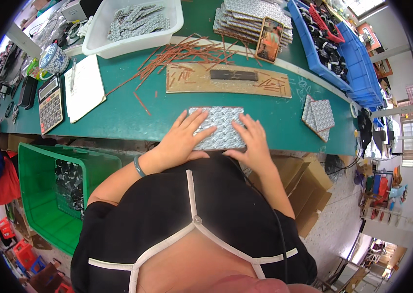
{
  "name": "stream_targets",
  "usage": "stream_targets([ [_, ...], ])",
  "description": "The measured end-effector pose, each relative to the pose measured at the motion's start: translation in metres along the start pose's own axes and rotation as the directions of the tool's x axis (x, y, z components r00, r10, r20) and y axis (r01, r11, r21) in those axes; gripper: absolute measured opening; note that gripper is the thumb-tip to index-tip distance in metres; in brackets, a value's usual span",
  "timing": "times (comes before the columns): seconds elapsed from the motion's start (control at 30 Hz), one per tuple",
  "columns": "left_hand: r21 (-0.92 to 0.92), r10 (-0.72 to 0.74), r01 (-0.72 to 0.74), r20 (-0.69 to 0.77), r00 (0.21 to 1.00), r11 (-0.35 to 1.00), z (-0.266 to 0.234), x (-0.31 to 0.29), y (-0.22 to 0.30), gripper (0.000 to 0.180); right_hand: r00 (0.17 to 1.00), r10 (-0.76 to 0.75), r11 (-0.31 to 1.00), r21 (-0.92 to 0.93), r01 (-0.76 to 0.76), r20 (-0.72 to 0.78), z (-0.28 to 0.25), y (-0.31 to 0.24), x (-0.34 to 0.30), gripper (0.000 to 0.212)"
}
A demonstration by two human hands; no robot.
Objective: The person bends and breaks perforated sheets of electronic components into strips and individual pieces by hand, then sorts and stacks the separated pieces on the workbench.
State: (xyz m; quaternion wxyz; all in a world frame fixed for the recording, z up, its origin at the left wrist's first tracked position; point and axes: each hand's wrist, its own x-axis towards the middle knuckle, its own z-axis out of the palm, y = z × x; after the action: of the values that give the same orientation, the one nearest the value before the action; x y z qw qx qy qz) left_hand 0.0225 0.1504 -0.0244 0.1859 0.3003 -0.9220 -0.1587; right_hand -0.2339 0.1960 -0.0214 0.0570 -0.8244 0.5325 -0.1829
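A rectangular panel [222, 128], covered in rows of small silvery parts and looking like a circuit board panel, lies at the green table's near edge in front of me. My left hand [187, 136] rests on its left side, fingers spread over the surface and thumb toward the near edge. Along the panel's right edge lies my right hand [252, 141], its fingers stretched out and its thumb at the near corner. Just beyond is a wooden board [192, 85] with a dark bar [234, 74] and loose reddish-brown strips on it.
Reddish-brown strips [177, 57] lie heaped behind the board. Around them are a white bin [176, 30] of silvery pieces, stacked panels [223, 25], a phone [269, 40], blue crates [358, 63], two smaller panels [322, 116], a notebook [85, 88] and a calculator [51, 107]. A green crate [35, 195] stands lower left.
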Motion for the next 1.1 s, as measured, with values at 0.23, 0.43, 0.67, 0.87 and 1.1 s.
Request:
stream_targets([
  [0.23,-0.151,0.008,-0.028,-0.131,0.991,0.988,-0.008,0.022,0.006,0.043,0.87,0.491,0.45,0.87,-0.202,-0.052,0.012,0.021,0.013,0.063],
  [0.43,-0.128,0.095,-0.122,-0.199,0.975,0.984,-0.022,0.059,0.008,0.047,0.879,0.393,-0.478,0.877,-0.054,0.269,-0.004,0.048,0.022,0.05],
  [0.67,-0.186,-0.099,0.025,-0.401,0.911,0.982,0.008,0.144,-0.05,0.054,0.752,0.652,-0.336,0.927,0.167,0.101,-0.005,0.087,-0.029,0.054],
  [0.87,-0.098,-0.071,0.047,-0.252,0.965,0.994,0.025,0.156,-0.077,0.034,0.734,0.678,-0.285,0.904,0.318,-0.044,-0.018,0.075,-0.035,0.056],
  [1.1,-0.325,-0.007,-0.049,-0.17,0.985,0.945,0.002,0.102,-0.067,0.039,0.815,0.565,-0.026,0.985,0.171,-0.126,-0.023,0.082,0.014,0.044],
])
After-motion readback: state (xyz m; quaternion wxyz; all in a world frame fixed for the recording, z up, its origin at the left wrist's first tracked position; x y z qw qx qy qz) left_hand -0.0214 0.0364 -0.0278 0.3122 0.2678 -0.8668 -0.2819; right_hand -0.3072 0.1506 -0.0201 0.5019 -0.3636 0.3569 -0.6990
